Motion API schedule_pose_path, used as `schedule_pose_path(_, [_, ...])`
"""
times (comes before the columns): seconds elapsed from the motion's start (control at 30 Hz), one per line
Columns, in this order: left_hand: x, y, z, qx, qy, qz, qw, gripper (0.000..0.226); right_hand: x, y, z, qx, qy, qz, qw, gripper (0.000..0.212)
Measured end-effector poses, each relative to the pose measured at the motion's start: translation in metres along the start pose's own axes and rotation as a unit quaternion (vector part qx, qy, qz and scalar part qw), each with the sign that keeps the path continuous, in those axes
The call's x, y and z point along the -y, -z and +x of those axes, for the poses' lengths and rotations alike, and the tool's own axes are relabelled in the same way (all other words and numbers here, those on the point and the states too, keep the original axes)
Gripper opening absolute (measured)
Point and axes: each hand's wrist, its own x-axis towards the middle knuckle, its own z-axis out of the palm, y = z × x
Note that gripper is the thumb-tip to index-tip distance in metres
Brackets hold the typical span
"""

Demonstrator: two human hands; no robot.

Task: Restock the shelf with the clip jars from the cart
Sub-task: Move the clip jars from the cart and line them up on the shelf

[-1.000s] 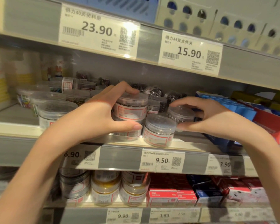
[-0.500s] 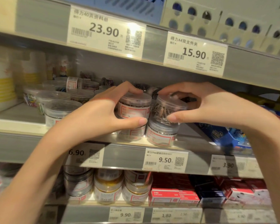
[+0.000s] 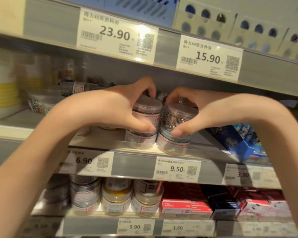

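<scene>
A: Left hand (image 3: 127, 107)?
B: Curled round the upper left clip jar (image 3: 147, 111), thumb across its label, fingers over the far edge of the lid. Gripping firmly.

A: And under that hand?
B: A lower left jar (image 3: 141, 140), bearing the gripped one, standing at the front lip of the middle shelf (image 3: 136, 148).

A: Right hand (image 3: 196, 110)?
B: Wrapped round the upper right clip jar (image 3: 180, 117), thumb low at the front, fingers hooked behind the lid. Silvery clips visible through the clear wall.

A: Below that one?
B: A lower right jar (image 3: 173, 143), stacked beneath, also on the shelf's front edge. Both stacks just beside each other, between the two hands; touching or not, hard to tell.

A: Beyond the left wrist?
B: More clear tubs (image 3: 41, 102), one showing coloured clips, blurred.

A: Past the right wrist?
B: A blue box (image 3: 239, 143) on the same shelf.

A: Under the thumbs?
B: A price tag (image 3: 176, 169) reading 9.50 on the shelf rail, and further down, banded jars (image 3: 117, 198) and red boxes (image 3: 179, 208).
</scene>
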Motion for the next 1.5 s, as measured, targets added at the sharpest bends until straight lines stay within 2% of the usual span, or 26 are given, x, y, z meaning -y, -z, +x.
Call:
schedule_pose_path(0.13, [-0.011, 0.008, 0.011, 0.068, 0.024, 0.08, 0.994, 0.075, 0.002, -0.006, 0.01, 0.014, -0.015, -0.022, 1.0, 0.084])
schedule_pose_path(0.27, [-0.02, 0.013, 0.011, 0.069, 0.002, 0.165, 0.984, 0.054, 0.003, -0.009, 0.015, 0.031, -0.027, -0.036, 0.999, 0.08])
schedule_pose_path(0.33, [-0.023, 0.012, 0.011, 0.068, -0.002, 0.177, 0.982, 0.052, 0.006, -0.007, 0.015, 0.092, -0.064, -0.033, 0.993, 0.072])
schedule_pose_path(0.4, [-0.023, 0.01, 0.013, 0.065, -0.005, 0.178, 0.982, 0.053, 0.012, -0.005, 0.013, 0.194, -0.14, -0.024, 0.971, 0.065])
schedule_pose_path(0.43, [-0.022, 0.01, 0.014, 0.064, -0.003, 0.177, 0.982, 0.055, 0.014, -0.004, 0.012, 0.219, -0.164, -0.015, 0.962, 0.061])
schedule_pose_path(0.5, [-0.019, 0.009, 0.016, 0.067, 0.002, 0.175, 0.982, 0.061, 0.015, -0.004, 0.012, 0.226, -0.159, -0.014, 0.961, 0.051])
schedule_pose_path(0.63, [-0.015, 0.009, 0.018, 0.087, 0.009, 0.151, 0.985, 0.069, 0.008, -0.008, 0.012, 0.186, -0.114, -0.021, 0.976, 0.037])
schedule_pose_path(0.8, [-0.013, 0.008, 0.018, 0.094, 0.009, 0.141, 0.986, 0.073, 0.012, -0.007, 0.013, 0.207, -0.145, 0.001, 0.967, 0.025])
schedule_pose_path(0.83, [-0.013, 0.008, 0.017, 0.096, 0.011, 0.14, 0.985, 0.075, 0.012, -0.007, 0.013, 0.204, -0.15, 0.001, 0.967, 0.03])
schedule_pose_path(0.93, [-0.014, 0.007, 0.017, 0.097, 0.014, 0.138, 0.986, 0.082, 0.013, -0.009, 0.013, 0.202, -0.133, 0.002, 0.97, 0.063])
schedule_pose_path(0.97, [-0.013, 0.007, 0.017, 0.097, 0.014, 0.135, 0.986, 0.081, 0.014, -0.009, 0.012, 0.21, -0.143, 0.008, 0.967, 0.064])
schedule_pose_path(1.03, [-0.013, 0.006, 0.017, 0.092, 0.012, 0.128, 0.987, 0.08, 0.01, -0.012, 0.012, 0.166, -0.118, 0.024, 0.979, 0.067])
schedule_pose_path(1.17, [-0.011, 0.004, 0.015, 0.068, -0.007, 0.114, 0.991, 0.074, 0.008, -0.014, 0.007, 0.028, -0.028, 0.015, 0.999, 0.071])
schedule_pose_path(1.33, [-0.006, 0.001, 0.008, 0.037, -0.048, 0.071, 0.996, 0.066, 0.01, -0.018, -0.007, -0.024, -0.046, -0.009, 0.999, 0.065])
schedule_pose_path(1.5, [-0.005, 0.0, 0.0, 0.014, -0.077, 0.034, 0.996, 0.058, 0.01, -0.022, -0.011, -0.081, -0.047, 0.029, 0.995, 0.063])
